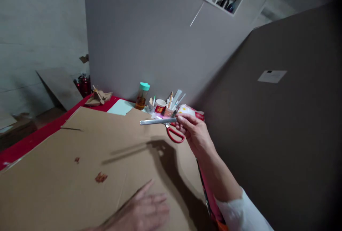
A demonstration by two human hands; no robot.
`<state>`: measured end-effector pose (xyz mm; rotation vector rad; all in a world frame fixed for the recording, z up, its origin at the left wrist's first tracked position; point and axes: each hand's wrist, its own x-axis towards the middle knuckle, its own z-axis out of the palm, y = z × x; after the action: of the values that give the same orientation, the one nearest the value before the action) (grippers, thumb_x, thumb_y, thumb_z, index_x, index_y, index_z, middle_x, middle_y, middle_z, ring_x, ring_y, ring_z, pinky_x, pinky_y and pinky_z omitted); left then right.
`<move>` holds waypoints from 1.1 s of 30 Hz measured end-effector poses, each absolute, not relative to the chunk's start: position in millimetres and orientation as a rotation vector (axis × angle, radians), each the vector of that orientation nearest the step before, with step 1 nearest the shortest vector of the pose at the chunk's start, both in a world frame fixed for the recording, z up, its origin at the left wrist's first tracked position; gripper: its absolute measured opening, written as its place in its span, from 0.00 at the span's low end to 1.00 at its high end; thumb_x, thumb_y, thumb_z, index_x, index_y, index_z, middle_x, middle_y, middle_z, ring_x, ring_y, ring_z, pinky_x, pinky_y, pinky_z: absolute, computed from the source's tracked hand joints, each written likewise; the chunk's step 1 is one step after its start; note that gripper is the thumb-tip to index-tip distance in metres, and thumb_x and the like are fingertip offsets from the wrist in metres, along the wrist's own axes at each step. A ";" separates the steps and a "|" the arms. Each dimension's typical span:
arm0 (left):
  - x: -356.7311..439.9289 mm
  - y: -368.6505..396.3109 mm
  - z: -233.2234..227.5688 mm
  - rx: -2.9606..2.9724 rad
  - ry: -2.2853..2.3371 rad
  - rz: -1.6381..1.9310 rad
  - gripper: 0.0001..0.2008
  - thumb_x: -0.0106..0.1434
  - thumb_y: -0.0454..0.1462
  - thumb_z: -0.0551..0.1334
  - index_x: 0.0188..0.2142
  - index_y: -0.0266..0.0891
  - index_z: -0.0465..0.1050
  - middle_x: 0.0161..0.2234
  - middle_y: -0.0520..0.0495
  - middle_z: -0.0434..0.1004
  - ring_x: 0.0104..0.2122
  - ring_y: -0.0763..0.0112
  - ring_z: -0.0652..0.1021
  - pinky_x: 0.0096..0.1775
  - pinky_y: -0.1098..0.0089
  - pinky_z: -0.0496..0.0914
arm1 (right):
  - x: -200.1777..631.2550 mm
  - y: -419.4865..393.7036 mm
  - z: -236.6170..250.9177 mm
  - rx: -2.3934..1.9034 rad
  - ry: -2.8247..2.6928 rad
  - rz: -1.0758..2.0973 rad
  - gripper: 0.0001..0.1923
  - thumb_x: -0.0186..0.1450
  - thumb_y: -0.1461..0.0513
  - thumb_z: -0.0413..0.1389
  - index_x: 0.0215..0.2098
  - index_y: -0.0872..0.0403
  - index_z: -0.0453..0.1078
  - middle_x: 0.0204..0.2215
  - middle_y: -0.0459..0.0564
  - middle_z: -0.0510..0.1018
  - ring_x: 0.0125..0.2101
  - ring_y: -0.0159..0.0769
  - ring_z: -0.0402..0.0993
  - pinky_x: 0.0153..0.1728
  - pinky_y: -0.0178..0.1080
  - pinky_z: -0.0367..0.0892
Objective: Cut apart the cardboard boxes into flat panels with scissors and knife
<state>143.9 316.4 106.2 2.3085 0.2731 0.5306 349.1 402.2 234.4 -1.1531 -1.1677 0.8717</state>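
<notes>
My right hand (194, 133) pinches one end of a thin, flat, silver-grey strip (157, 121) between thumb and fingers. The strip is raised above the cardboard and points left; its exact kind is unclear. Just below these fingers show the red handles of a pair of scissors (175, 135), whose blades are mostly hidden behind the strip. I cannot tell whether the scissors touch my hand. Low in the view, my left hand (145, 209) is over the cardboard sheet (80, 195), its fingers extended and somewhat blurred, with nothing in them.
Along the back stand a bottle with a turquoise lid (142, 97), paper cups (160, 107) of pens and sticks, and a packet (188, 110). Brown scraps (100, 177) and a thin dark stick (72, 129) lie on the cardboard. Grey partitions (149, 45) rise behind and at right.
</notes>
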 end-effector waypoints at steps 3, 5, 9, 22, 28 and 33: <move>141.0 313.0 112.9 2.013 0.603 0.798 0.17 0.70 0.40 0.58 0.53 0.40 0.78 0.49 0.42 0.83 0.52 0.59 0.80 0.63 0.53 0.66 | 330.5 341.3 214.7 -1.114 -0.998 1.031 0.17 0.50 0.54 0.74 0.33 0.55 0.82 0.28 0.47 0.81 0.27 0.28 0.77 0.32 0.31 0.75; 137.6 312.3 123.6 1.699 0.793 0.813 0.18 0.70 0.45 0.59 0.52 0.41 0.79 0.44 0.43 0.85 0.44 0.62 0.83 0.52 0.61 0.75 | 321.1 310.5 201.6 -1.110 -0.880 1.110 0.16 0.49 0.56 0.75 0.31 0.55 0.82 0.27 0.46 0.81 0.26 0.27 0.78 0.30 0.28 0.74; 133.7 318.0 137.5 1.322 0.848 0.928 0.21 0.65 0.51 0.64 0.45 0.36 0.81 0.35 0.44 0.85 0.37 0.65 0.82 0.45 0.69 0.74 | 310.7 274.8 176.7 -1.171 -0.852 1.060 0.11 0.54 0.58 0.73 0.32 0.53 0.82 0.27 0.45 0.82 0.26 0.28 0.79 0.30 0.28 0.74; 134.1 317.7 136.4 1.160 0.738 1.023 0.17 0.68 0.50 0.63 0.36 0.37 0.72 0.29 0.51 0.78 0.31 0.73 0.77 0.38 0.72 0.69 | 307.6 258.3 153.1 -1.151 -1.533 0.634 0.03 0.67 0.66 0.61 0.36 0.52 0.74 0.34 0.48 0.80 0.36 0.32 0.79 0.37 0.31 0.74; 133.8 312.8 138.6 1.126 0.672 0.987 0.16 0.69 0.49 0.61 0.37 0.38 0.71 0.30 0.50 0.78 0.32 0.72 0.77 0.38 0.71 0.67 | 324.7 261.6 168.9 -1.167 -1.181 1.556 0.07 0.67 0.58 0.66 0.43 0.47 0.78 0.38 0.46 0.85 0.39 0.32 0.83 0.43 0.29 0.75; 131.3 310.6 140.4 1.093 0.663 0.923 0.18 0.69 0.50 0.60 0.36 0.37 0.71 0.27 0.50 0.77 0.30 0.73 0.76 0.35 0.72 0.66 | 328.7 260.4 175.4 -1.131 -1.114 1.805 0.08 0.68 0.59 0.65 0.45 0.43 0.82 0.37 0.46 0.86 0.36 0.31 0.83 0.41 0.28 0.77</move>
<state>131.3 310.6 140.4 1.0928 0.6629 0.9231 328.7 260.4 175.4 -1.1306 -1.1139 1.8052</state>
